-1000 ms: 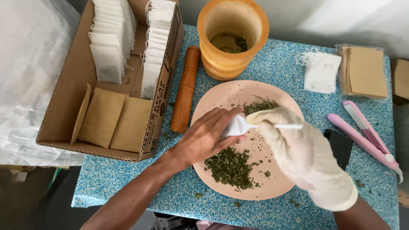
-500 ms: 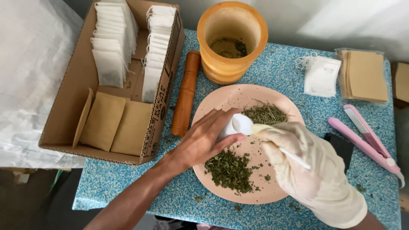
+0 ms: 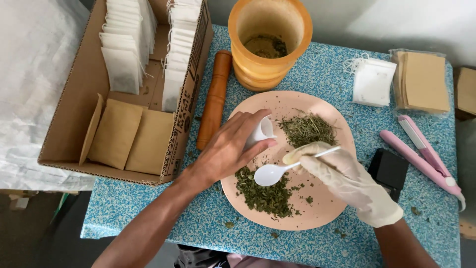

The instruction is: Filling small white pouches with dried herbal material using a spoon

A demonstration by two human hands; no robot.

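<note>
My bare left hand (image 3: pixel 228 149) grips a small white tea-bag pouch (image 3: pixel 260 133) over the left part of a pale pink plate (image 3: pixel 327 211). In a thin white glove, my right hand (image 3: pixel 342 178) holds a white plastic spoon (image 3: pixel 277 171) whose bowl hovers just above a pile of dark chopped dried herbs (image 3: pixel 263 193). A second pile of lighter, stringy dried herbs (image 3: pixel 307 130) lies at the plate's far side. The spoon's bowl looks empty.
An orange wooden mortar (image 3: pixel 270 42) with herb remains and its pestle (image 3: pixel 214 99) stand behind the plate. A cardboard box (image 3: pixel 183 124) at left holds white tea bags and brown envelopes. More bags (image 3: pixel 373 82), brown envelopes (image 3: pixel 424 82), a pink sealing iron (image 3: pixel 421 149) and a black scale (image 3: pixel 389 168) lie at right.
My right hand has swung the spoon down from the pouch's mouth to the dark herb pile. The left hand keeps the pouch in place, and the view has shifted slightly.
</note>
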